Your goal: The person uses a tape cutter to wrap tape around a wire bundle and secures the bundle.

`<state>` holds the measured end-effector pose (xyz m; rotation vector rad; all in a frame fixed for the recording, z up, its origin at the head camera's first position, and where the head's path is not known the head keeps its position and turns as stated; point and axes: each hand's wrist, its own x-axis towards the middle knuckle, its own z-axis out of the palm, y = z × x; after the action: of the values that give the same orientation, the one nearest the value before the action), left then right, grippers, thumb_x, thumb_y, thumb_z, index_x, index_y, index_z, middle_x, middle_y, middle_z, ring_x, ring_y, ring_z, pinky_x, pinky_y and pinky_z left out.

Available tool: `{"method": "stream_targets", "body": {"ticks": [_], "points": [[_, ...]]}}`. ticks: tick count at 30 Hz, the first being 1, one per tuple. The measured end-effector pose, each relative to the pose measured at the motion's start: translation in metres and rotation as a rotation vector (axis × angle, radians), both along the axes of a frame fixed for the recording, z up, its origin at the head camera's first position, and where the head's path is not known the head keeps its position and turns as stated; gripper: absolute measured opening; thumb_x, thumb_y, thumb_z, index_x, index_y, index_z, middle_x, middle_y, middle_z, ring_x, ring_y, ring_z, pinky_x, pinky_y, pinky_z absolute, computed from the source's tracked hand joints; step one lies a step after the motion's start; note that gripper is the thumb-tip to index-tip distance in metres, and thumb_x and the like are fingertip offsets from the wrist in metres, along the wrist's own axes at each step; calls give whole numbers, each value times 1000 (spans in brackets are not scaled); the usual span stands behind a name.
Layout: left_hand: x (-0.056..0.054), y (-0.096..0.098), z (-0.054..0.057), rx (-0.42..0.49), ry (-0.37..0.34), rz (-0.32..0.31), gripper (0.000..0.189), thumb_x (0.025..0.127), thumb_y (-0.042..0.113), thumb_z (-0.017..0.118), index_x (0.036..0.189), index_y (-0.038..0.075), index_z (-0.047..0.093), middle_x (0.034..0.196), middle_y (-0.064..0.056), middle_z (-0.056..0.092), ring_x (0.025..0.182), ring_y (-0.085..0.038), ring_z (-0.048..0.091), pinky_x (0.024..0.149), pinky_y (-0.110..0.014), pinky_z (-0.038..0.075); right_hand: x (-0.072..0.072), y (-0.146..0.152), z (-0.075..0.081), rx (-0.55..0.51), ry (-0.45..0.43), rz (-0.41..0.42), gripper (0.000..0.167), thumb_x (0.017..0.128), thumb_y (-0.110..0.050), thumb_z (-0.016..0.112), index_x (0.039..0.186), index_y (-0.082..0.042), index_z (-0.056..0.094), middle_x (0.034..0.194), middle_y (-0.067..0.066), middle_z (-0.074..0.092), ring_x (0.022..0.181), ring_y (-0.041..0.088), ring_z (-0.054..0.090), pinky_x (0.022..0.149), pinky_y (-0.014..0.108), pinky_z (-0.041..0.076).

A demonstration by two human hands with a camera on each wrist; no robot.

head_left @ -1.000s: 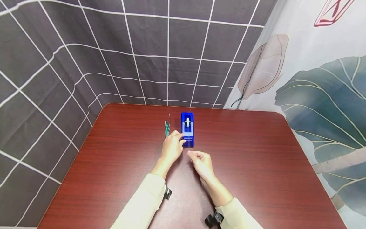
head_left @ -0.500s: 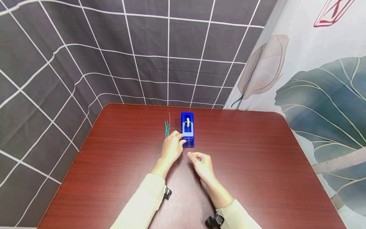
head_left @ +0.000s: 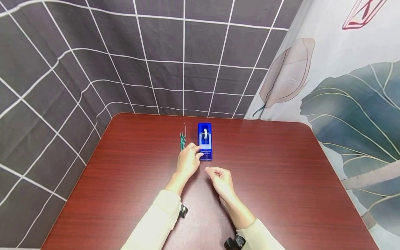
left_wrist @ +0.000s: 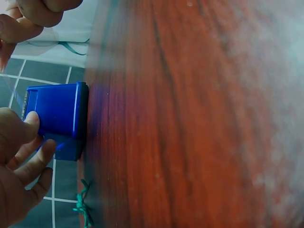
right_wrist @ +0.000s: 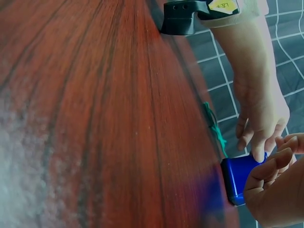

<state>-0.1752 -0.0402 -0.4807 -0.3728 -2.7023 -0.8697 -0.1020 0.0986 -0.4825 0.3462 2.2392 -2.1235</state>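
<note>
A blue tape dispenser point(head_left: 206, 143) with a roll of tape point(head_left: 205, 133) inside stands near the table's far edge. My left hand point(head_left: 188, 158) holds its near end from the left. The left wrist view shows the thumb on the upper edge of the dispenser point(left_wrist: 57, 109) and the fingers along its side. My right hand point(head_left: 222, 180) is a short way nearer me, thumb and index finger pinched together. Between these fingertips and the dispenser, a faint see-through strip of tape point(left_wrist: 17, 92) shows in the left wrist view. The tape's pinched end is hidden by the fingers.
Thin green ties point(head_left: 182, 140) lie on the dark red wooden table point(head_left: 281, 180), just left of the dispenser. A grey gridded curtain point(head_left: 162, 76) hangs behind the far edge. At the right hangs a white curtain point(head_left: 325, 104) with leaf prints.
My right hand has drawn back very slightly toward me, its fingertips still pinched. The left hand and the tape dispenser have stayed in place.
</note>
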Motion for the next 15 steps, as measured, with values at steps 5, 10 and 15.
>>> {"method": "stream_targets", "body": {"ticks": [5, 10, 15], "points": [[0, 0, 1, 0, -10, 2, 24, 92, 16, 75, 114, 6, 76, 95, -3, 66, 89, -26, 69, 80, -41, 54, 1, 0, 0, -8, -1, 6, 27, 94, -11, 70, 95, 16, 71, 55, -8, 48, 48, 0, 35, 46, 17, 28], [0, 0, 1, 4, -13, 0, 24, 92, 16, 75, 113, 6, 76, 96, -4, 66, 89, -26, 69, 80, -41, 54, 3, 0, 0, -13, 12, 9, 27, 94, -11, 70, 95, 16, 70, 53, -11, 45, 48, 0, 34, 46, 18, 27], [1, 0, 1, 0, -5, 0, 23, 91, 15, 75, 113, 6, 76, 95, -4, 66, 88, -27, 69, 79, -41, 54, 5, 0, 2, -12, 22, 17, 29, 92, -12, 72, 94, 16, 70, 51, -11, 42, 47, 0, 31, 45, 19, 25]]}}
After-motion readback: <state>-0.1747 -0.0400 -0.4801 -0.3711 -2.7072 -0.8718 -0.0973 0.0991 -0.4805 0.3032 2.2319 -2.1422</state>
